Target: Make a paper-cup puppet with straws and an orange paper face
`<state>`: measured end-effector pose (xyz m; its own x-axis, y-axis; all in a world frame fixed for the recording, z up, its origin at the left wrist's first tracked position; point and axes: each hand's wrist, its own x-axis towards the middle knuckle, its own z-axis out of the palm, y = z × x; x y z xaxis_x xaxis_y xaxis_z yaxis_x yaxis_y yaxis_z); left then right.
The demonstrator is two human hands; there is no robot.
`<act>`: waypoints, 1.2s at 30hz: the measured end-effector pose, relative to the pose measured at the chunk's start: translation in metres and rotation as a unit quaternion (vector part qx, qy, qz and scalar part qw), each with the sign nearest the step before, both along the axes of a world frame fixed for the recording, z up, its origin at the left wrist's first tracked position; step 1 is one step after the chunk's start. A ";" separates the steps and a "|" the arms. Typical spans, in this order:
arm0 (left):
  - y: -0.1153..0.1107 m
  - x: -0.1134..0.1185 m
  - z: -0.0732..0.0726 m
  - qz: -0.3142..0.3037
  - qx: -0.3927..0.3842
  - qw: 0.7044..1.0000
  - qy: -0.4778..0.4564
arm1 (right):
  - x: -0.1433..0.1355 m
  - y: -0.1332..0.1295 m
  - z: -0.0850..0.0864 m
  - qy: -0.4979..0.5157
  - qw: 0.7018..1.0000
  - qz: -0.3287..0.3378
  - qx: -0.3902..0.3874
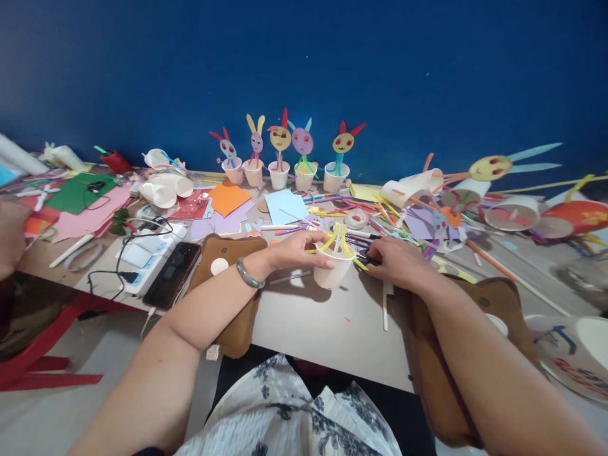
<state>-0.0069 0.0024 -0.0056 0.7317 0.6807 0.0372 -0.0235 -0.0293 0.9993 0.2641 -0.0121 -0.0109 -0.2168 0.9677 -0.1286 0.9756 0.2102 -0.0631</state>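
My left hand (304, 250) is closed around the rim and side of a white paper cup (335, 275), which stands upright on the table in front of me. Yellow pipe cleaners (339, 233) and a pale stick rise from inside it, some bending over the rim. Just right of the cup, my right hand (396, 258) has its fingers curled down by some dark, slim items (365, 254). What those fingers grip is too small and hidden to make out. A white stick (385, 310) lies below that hand.
Several cups with paper-faced figures (280, 177) line the blue wall. Coloured paper (286, 207), loose pipe cleaners and a tape roll (356, 219) cover the back. Brown cushions (232, 316) lie under both forearms. A phone (171, 275) and power strip (149, 256) sit left; another person's hand (12, 237) shows far left.
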 end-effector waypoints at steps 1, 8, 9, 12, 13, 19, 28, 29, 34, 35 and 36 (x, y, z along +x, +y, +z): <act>0.000 0.000 -0.001 0.001 0.001 1.000 -0.005 | 0.001 0.000 0.001 0.009 1.000 -0.014 -0.002; 0.001 -0.001 0.000 -0.009 -0.007 1.000 0.013 | 0.009 0.001 0.010 0.119 0.991 -0.067 -0.001; 0.001 -0.001 0.001 -0.013 -0.007 1.000 0.019 | 0.010 0.001 0.012 0.146 0.986 -0.079 0.002; -0.001 -0.001 0.003 -0.023 -0.004 0.999 0.028 | 0.016 0.001 0.017 0.232 0.967 -0.107 0.002; -0.001 -0.001 0.003 -0.024 -0.001 0.999 0.028 | 0.017 0.001 0.019 0.269 0.956 -0.116 0.006; 0.001 0.000 -0.001 -0.013 0.036 0.998 0.047 | 0.010 -0.001 0.025 0.558 0.822 -0.112 -0.015; -0.009 0.008 -0.001 -0.008 0.077 0.995 0.063 | -0.030 -0.025 0.022 0.647 0.762 -0.020 0.011; -0.010 0.009 -0.001 -0.009 0.075 0.995 0.059 | -0.033 -0.027 0.022 0.648 0.762 -0.017 0.021; -0.012 0.011 -0.004 -0.015 0.106 0.991 0.080 | -0.039 -0.029 0.016 0.645 0.763 -0.012 0.036; -0.012 0.011 -0.005 -0.015 0.117 0.989 0.087 | -0.040 -0.029 0.014 0.640 0.767 -0.015 0.041; -0.012 0.011 -0.005 -0.016 0.127 0.987 0.093 | -0.040 -0.028 0.012 0.634 0.772 -0.018 0.046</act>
